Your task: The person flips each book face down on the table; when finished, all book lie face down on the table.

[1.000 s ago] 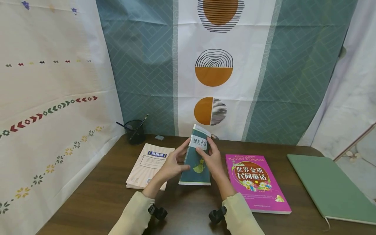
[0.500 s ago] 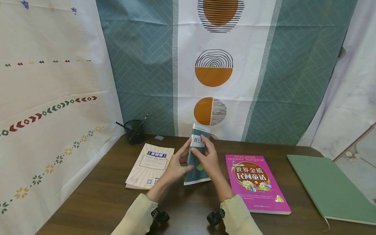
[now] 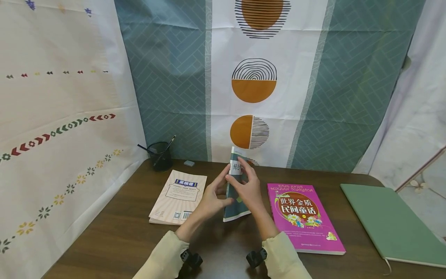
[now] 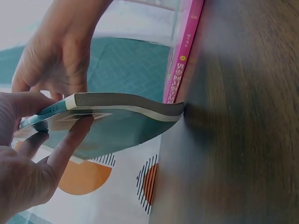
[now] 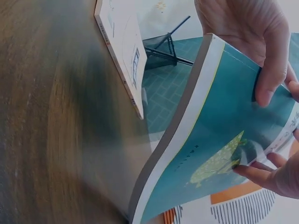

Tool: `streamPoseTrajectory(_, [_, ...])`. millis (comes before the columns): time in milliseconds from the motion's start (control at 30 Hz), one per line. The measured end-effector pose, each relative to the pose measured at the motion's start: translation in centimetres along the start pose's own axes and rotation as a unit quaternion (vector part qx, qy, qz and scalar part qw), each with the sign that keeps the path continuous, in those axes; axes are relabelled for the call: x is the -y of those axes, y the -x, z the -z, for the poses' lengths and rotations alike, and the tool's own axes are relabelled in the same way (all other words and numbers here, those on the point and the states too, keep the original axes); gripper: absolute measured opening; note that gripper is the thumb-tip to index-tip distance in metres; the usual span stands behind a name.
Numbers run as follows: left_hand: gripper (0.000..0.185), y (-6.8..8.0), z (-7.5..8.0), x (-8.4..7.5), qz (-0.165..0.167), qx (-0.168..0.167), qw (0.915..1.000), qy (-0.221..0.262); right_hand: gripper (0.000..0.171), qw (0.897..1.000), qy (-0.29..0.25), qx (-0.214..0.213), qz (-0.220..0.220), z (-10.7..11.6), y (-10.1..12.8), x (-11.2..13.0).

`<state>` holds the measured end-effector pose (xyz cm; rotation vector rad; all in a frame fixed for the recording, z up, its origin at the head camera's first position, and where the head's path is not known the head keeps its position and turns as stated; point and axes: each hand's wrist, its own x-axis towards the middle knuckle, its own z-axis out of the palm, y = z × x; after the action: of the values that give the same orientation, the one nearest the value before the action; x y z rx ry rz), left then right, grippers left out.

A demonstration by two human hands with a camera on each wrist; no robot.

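A teal paperback book with a white title label stands steeply tilted over the middle of the table, held between both hands. My left hand grips its left side, the thumb pressing the cover. On the other side, my right hand holds the book near its upper half, fingers spread over the cover. In the left wrist view the book's pages curve, and the lower corner meets the tabletop. A yellow-green figure shows on the cover in the right wrist view.
On the wooden table, a cream book lies left of the hands and a pink book lies right. Farther right is a green notebook. A black mesh pen cup and a small grey block stand at the back.
The teal book has turned about its upright length, so its cover looks narrower, and its lower end has shifted right. My left hand has moved slightly right; the right hand's fingers reach farther across the cover.
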<state>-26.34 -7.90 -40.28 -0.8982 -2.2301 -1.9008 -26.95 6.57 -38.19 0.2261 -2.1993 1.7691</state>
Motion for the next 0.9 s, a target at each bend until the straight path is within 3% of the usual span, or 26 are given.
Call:
streamPoseTrajectory(267, [0.1,-0.02,-0.37,-0.11,-0.005,-0.003,0.9998,0.017,0.064,0.999,0.011,-0.021,0.045,0.28,0.0,0.34])
streamPoseTrajectory(567, [0.091,0.14,-0.53,0.0,-0.027,0.002,0.9994,0.021,0.064,0.999,0.007,-0.018,0.046,0.58,0.12,0.45])
streamPoseTrajectory(900, [0.078,0.13,-0.47,-0.19,-0.018,-0.002,0.9988,0.045,0.059,0.996,-0.007,-0.031,0.082,0.66,0.1,0.63])
